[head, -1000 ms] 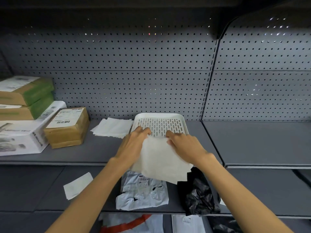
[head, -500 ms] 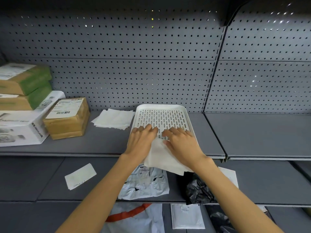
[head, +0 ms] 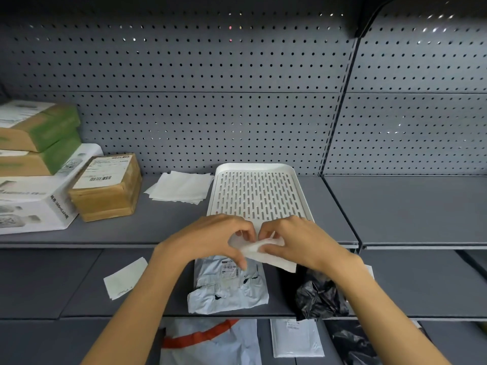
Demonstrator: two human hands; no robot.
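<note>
The white sheet (head: 266, 252) is bunched into a folded strip between the two hands, in front of the shelf (head: 332, 206) edge. The left hand (head: 210, 242) pinches its left end, fingers curled over the top and thumb stretched down along its lower edge. The right hand (head: 300, 243) grips its right part with curled fingers and thumb, and one corner of the sheet hangs out below that hand. The fingertips of the two hands nearly meet above the sheet.

Just beyond the knuckles a white slotted tray (head: 253, 167) lies flat on the shelf, its near rim hidden behind the hands. Beyond and left of the left hand, just beside the tray, lies a loose stack of white sheets (head: 181, 188). Further left stands a brown box (head: 105, 198) with a white shipping label and barcode on top; its print is too small to read. Beside it a white carton (head: 34, 209) carries dark characters on its side, blurred, and two green-and-brown boxes (head: 39, 138) are stacked on it. A grey pegboard (head: 184, 101) backs the shelf.

Below the hands, on the lower shelf (head: 52, 285), a crumpled grey mailer bag (head: 226, 285) shows a small barcode label, unreadable. A black bag (head: 319, 299) sits under the right forearm, and a paper slip (head: 126, 277) lies left of the left forearm.
</note>
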